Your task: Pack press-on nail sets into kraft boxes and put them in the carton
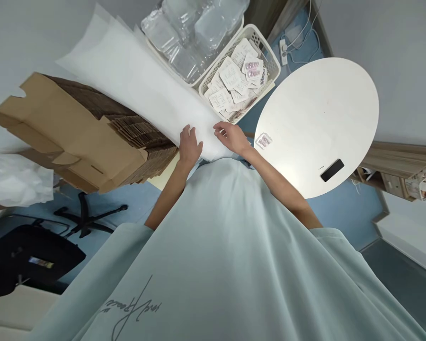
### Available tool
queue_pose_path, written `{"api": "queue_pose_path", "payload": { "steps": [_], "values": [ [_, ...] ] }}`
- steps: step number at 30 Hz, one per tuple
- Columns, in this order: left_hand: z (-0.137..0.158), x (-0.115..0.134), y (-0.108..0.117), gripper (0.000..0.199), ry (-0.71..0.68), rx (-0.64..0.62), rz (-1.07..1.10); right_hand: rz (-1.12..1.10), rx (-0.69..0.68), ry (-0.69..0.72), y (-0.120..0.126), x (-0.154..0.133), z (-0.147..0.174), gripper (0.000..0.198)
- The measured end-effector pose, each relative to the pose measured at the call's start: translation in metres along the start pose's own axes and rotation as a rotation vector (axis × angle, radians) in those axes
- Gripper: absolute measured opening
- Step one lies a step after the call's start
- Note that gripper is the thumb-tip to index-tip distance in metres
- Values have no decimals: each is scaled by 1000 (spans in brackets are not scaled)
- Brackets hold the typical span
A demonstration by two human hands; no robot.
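Sheets (pixel 156 80) lie right in front of me, plain white, thin and smooth, one over another. At the far end their corners lift and fan apart, looking slightly see-through; the near end reaches up to my pale green shirt (pixel 230 237). On one side stands a row of folded brown cardboard (pixel 74 132), on the other a white basket (pixel 274 64) heaped with small packs (pixel 230 73). My left fingers (pixel 187 134) are open and a little spread on the sheets. My right fingers (pixel 221 126) are loosely bent, open too, over the edge nearer the basket; whether they touch it I cannot tell.
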State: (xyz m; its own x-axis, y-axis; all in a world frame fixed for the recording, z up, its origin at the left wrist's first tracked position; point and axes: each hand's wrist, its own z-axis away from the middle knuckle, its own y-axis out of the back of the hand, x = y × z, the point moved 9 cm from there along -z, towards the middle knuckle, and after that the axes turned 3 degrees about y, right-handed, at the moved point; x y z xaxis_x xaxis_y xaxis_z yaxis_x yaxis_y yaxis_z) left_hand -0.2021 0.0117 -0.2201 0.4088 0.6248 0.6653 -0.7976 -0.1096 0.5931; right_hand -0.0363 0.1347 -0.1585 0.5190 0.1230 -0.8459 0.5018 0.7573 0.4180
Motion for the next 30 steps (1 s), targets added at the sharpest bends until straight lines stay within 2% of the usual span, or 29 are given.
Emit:
{"api": "queue_pose_path", "payload": {
  "steps": [2,4,9,12,17,21,24,27,30],
  "values": [
    [-3,-2,-6,74,2,-27,-17,32,-30,-3,-11,-5,-3,27],
    [-5,-5,-10,69,7,-44,-65,66,-57,-10,-19,-9,-2,25],
    [-10,-13,-9,32,15,-9,-59,123,-98,-40,-25,-10,11,23],
    [-12,-19,-11,10,25,-32,-68,133,-101,-66,-25,-4,17,23],
    [-11,-15,-10,23,8,-79,-160,121,-88,-103,-25,2,17,22],
    [4,11,8,17,-93,-44,-89,120,-6,-69,-18,-3,11,22],
    [22,38,26,16,-166,-37,-43,129,100,-66,-6,-5,7,31],
    [43,64,40,13,-239,-21,-24,146,185,-127,7,-5,5,45],
    [62,94,47,8,-399,3,-10,182,197,-204,21,-7,9,52]
  ]
}}
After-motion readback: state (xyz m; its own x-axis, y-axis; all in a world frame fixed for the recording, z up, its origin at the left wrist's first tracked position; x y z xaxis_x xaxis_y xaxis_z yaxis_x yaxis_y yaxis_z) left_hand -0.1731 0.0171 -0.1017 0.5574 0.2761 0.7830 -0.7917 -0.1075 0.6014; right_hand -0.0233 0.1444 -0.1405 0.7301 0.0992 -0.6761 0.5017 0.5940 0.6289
